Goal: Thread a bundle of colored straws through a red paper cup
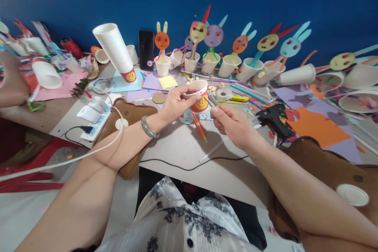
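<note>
My left hand (178, 103) grips a red-and-white paper cup (201, 103) by its rim, tilting it above the table. A yellow emblem shows on the cup's red band. Close to the cup's right side, my right hand (226, 120) is closed in a pinch. A thin, dark tip juts from its fingers towards the cup wall, too small to name, and I cannot tell whether it touches. Red and yellow strips (199, 126) lie just below the cup. A roll of clear tape (224, 94) and a yellow cutter (239, 98) lie behind my right hand.
Several cups with paper rabbit heads (162, 41) line the wall. A leaning stack of cups (113, 47) and a phone (146, 50) stand behind left. A black glue gun (275, 123) lies right, a power strip (96, 124) left. A black cable (189, 169) crosses the table front.
</note>
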`<move>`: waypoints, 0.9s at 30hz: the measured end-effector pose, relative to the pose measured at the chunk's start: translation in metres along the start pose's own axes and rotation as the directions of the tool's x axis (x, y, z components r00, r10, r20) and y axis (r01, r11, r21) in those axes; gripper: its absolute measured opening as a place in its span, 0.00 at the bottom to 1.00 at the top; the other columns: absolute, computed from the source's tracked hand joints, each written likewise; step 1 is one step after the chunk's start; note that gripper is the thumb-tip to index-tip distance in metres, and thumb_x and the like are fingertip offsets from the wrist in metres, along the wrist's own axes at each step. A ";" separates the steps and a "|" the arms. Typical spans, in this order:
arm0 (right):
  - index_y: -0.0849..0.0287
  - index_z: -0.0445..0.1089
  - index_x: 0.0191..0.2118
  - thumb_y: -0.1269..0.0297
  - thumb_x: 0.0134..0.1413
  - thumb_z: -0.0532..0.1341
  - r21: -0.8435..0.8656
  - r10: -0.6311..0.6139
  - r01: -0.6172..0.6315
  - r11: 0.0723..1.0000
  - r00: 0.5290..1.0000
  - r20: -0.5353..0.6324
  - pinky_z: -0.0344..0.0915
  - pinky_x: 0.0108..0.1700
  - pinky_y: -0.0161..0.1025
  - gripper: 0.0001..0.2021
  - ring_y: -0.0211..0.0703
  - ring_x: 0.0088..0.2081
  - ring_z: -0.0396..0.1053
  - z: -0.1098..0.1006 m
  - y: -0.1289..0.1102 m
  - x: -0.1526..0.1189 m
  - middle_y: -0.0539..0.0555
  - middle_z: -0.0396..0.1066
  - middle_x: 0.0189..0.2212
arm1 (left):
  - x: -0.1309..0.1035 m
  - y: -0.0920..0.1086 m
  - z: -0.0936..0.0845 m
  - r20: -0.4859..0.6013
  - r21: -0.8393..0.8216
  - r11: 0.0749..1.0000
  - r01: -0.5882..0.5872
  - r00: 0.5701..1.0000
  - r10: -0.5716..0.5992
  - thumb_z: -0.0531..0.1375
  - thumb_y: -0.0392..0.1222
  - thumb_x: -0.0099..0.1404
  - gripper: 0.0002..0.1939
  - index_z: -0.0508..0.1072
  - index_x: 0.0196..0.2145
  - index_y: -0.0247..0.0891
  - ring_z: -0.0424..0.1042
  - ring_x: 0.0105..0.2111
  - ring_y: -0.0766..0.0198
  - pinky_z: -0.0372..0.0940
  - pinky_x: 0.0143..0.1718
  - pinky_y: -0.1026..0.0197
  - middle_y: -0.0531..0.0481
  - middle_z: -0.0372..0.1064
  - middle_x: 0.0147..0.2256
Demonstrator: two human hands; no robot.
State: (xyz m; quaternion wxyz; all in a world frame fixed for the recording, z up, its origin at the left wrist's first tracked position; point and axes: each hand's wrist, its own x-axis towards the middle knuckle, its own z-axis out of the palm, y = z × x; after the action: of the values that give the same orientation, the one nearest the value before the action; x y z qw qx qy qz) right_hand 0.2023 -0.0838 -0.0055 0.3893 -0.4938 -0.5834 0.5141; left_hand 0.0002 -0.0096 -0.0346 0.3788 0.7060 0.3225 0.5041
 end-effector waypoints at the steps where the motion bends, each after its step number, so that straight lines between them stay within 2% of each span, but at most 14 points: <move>1: 0.54 0.61 0.27 0.34 0.58 0.64 0.016 0.012 -0.012 1.000 1.000 0.006 0.42 0.21 0.36 0.27 0.33 0.21 0.45 0.000 0.000 0.000 0.43 0.50 0.19 | 0.000 0.001 0.000 -0.003 0.004 1.000 -0.007 1.000 0.007 0.67 0.62 0.65 0.24 0.80 0.42 0.35 0.81 0.37 0.62 0.75 0.36 0.61 0.44 0.82 0.41; 8: 0.55 0.61 0.27 0.35 0.55 0.66 0.074 0.048 -0.049 0.996 0.999 0.015 0.40 0.20 0.35 0.28 0.31 0.20 0.44 0.003 -0.005 -0.001 0.42 0.49 0.18 | -0.001 0.007 0.002 0.019 0.014 0.999 -0.036 0.999 0.035 0.65 0.59 0.68 0.20 0.76 0.35 0.36 0.77 0.31 0.66 0.72 0.32 0.63 0.49 0.79 0.32; 18: 0.54 0.60 0.27 0.39 0.55 0.68 0.216 0.152 -0.165 0.962 0.986 0.075 0.34 0.20 0.33 0.26 0.29 0.19 0.38 0.004 -0.010 0.000 0.40 0.44 0.18 | -0.003 0.007 0.004 -0.004 0.121 0.984 -0.134 0.991 0.136 0.66 0.53 0.69 0.16 0.74 0.32 0.38 0.75 0.32 0.67 0.70 0.35 0.62 0.50 0.77 0.31; 22: 0.54 0.59 0.28 0.42 0.57 0.67 0.283 0.230 -0.259 0.924 0.964 0.132 0.34 0.20 0.32 0.24 0.28 0.18 0.36 0.003 -0.012 0.000 0.38 0.43 0.16 | -0.004 0.005 0.003 -0.026 0.256 0.941 -0.221 0.972 0.235 0.65 0.55 0.70 0.17 0.74 0.32 0.39 0.74 0.34 0.65 0.69 0.39 0.59 0.50 0.77 0.31; 27: 0.54 0.61 0.30 0.45 0.58 0.66 0.334 0.311 -0.357 0.872 0.933 0.183 0.35 0.19 0.32 0.20 0.29 0.17 0.34 0.002 -0.013 0.002 0.38 0.44 0.15 | -0.004 0.007 0.002 0.000 0.336 0.884 -0.325 0.938 0.345 0.63 0.54 0.72 0.17 0.74 0.30 0.39 0.71 0.30 0.66 0.67 0.39 0.58 0.52 0.75 0.28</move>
State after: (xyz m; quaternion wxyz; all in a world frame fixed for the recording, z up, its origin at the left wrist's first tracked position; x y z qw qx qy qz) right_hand 0.1975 -0.0819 0.0064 0.3420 -0.4744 -0.4072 0.7016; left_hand 0.0014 -0.0168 -0.0307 0.1523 0.7890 0.2868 0.5216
